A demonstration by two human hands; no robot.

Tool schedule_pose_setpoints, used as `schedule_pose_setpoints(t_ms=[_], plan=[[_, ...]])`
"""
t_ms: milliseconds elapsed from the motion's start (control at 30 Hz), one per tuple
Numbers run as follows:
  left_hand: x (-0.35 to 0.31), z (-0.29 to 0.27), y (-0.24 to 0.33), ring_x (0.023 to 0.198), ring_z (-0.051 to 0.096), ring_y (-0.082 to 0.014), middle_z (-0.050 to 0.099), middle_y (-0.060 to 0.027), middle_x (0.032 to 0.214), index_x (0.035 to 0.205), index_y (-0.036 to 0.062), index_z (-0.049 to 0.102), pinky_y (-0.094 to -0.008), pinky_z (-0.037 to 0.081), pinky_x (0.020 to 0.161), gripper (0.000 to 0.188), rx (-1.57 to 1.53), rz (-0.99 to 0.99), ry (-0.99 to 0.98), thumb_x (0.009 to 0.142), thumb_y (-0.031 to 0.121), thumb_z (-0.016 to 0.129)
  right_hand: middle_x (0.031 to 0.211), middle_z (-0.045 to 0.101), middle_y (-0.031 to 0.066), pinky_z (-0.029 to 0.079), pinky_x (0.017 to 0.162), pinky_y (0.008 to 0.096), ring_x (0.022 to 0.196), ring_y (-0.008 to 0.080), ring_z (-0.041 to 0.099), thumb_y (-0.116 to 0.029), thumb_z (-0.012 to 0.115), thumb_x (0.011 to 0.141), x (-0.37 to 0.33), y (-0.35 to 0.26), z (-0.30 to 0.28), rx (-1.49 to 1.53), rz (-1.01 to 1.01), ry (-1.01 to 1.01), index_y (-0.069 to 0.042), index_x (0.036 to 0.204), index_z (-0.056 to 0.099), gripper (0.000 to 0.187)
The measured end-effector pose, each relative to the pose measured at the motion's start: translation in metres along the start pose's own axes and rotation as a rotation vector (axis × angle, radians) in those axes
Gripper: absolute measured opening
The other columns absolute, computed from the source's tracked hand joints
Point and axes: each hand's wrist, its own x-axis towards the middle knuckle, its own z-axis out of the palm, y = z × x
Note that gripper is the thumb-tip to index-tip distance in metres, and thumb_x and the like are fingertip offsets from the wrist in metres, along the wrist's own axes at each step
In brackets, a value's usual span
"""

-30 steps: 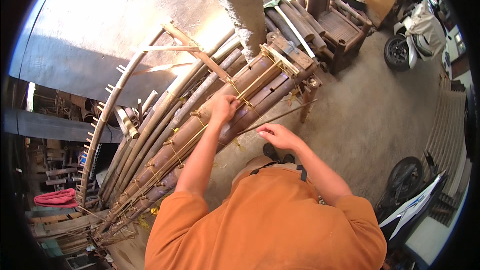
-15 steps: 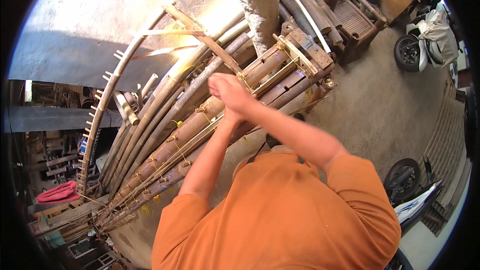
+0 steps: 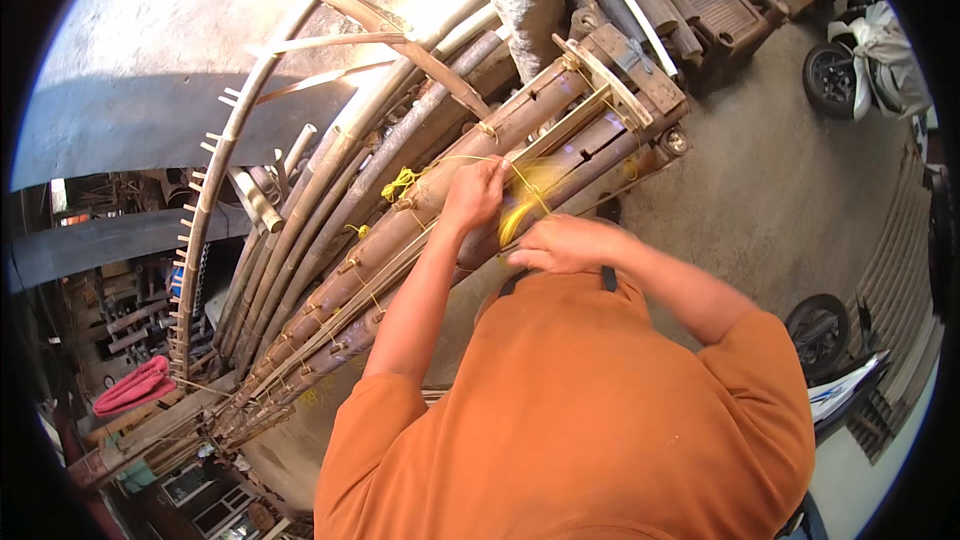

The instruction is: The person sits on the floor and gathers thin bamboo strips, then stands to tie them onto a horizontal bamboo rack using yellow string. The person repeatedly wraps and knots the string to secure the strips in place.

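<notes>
Two long bamboo poles (image 3: 530, 120) run diagonally in front of me, lashed with yellow cord ties at several points. My left hand (image 3: 474, 198) is closed in a pinch on a thin yellow cord (image 3: 462, 157) above the poles. To its right, my right hand (image 3: 572, 243) is closed on the same cord close to my chest; its fingertips are partly hidden. Between my hands, a yellow cord bundle (image 3: 517, 218) is smeared by motion. A small tangle of yellow cord (image 3: 402, 183) lies on the farther pole. Thin split strips (image 3: 372, 290) lie between the poles.
A wooden end block (image 3: 625, 65) and crosspiece stand at the poles' right end. Beyond lie loose bamboo poles (image 3: 345, 140) and a curved pegged pole (image 3: 215, 170). A concrete pillar (image 3: 520, 0) rises behind. Motorbikes (image 3: 880, 65) stand at right; a pink cloth (image 3: 133, 386) lies left.
My hands were together over the poles; now they are apart, the right one drawn back toward my chest. Yellow cord now shows between them. The view has shifted slightly.
</notes>
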Motion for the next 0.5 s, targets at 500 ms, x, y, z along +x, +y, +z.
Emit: schedule_pose_setpoints(t_ms=[500], plan=[[0.144,-0.022,-0.081,0.096,0.065,-0.0418,0.068,-0.0236,0.098,0.096,0.0017,0.071,-0.0492,0.051,0.085,0.038,0.386,-0.115,0.177,0.094,0.035,0.053,0.068,0.06,0.023,0.044,0.063,0.0501,0.068,0.0437,0.058,-0.034,0.055,0.095,-0.021,0.033,0.045,0.132,0.096,0.348,0.0,0.07,0.06,0.042]])
